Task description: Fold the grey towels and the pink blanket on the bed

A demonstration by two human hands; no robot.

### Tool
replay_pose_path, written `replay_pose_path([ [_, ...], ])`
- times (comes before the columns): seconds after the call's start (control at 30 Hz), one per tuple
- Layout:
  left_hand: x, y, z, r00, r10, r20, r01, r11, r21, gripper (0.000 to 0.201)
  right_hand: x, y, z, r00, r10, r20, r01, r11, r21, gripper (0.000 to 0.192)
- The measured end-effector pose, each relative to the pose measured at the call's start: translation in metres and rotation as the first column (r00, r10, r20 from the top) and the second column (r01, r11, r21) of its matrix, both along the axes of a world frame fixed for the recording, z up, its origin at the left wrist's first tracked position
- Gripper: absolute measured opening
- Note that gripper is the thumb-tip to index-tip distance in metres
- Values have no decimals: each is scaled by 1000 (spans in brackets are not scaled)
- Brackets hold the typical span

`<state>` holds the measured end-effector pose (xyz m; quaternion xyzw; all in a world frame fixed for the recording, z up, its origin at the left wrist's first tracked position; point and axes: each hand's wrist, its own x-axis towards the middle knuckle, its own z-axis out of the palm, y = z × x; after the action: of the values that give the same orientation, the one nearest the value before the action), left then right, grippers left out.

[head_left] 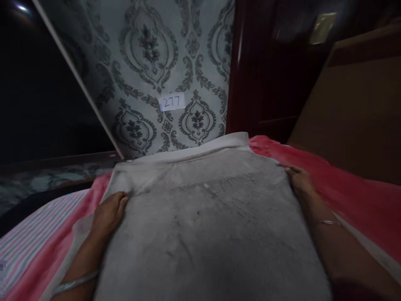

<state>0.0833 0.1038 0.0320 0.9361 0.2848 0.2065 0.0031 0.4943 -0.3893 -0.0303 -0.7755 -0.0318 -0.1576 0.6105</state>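
The left hand (109,211) has its fingers curled tight on 1 side edge of the gray shirt (200,225). The right hand (299,180) pinches the other side edge with its fingertips. So the shirt is held at 2 spots, with its cloth spread flat between the hands. The fingers under the cloth, if there are any, cannot be seen.

The shirt's long way seems to run from the collar (200,149), past the hands, back to the person. The collar lies just beyond the 2 hands. The right hand is nearer to it, up by the shoulder corner. The left hand sits a bit lower, closer to the person. The shirt's bottom end is out of view.

A wide silver band (75,282) is on the left wrist, and a thin bangle (328,222) is on the right wrist. Red cloth (354,196) shows past both hands, on the outer sides of the shirt. Striped cloth (40,221) lies farther out from the left hand.

Beyond the collar is a wall (169,50) with leafy shapes and a paper (172,101) marked 277. Past the right hand stand a dark red door (260,75) and a big brown board (354,108).
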Motion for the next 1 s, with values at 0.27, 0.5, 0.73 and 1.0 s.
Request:
replay_pose_path([
  [0.27,3,8,2,992,-117,37,117,993,17,33,-1,3,7,997,-29,77,43,981,-187,32],
  [0.5,3,0,2,986,-102,133,104,995,-5,31,-18,26,12,803,497,327,-136,688,-712,46],
  [0.73,2,8,1,985,-133,111,140,988,-59,30,-22,40,3,809,550,208,-196,586,-787,18],
  [1.0,-20,20,1,981,-190,-26,186,976,-112,32,-26,32,3,796,565,215,-248,629,-737,27],
])
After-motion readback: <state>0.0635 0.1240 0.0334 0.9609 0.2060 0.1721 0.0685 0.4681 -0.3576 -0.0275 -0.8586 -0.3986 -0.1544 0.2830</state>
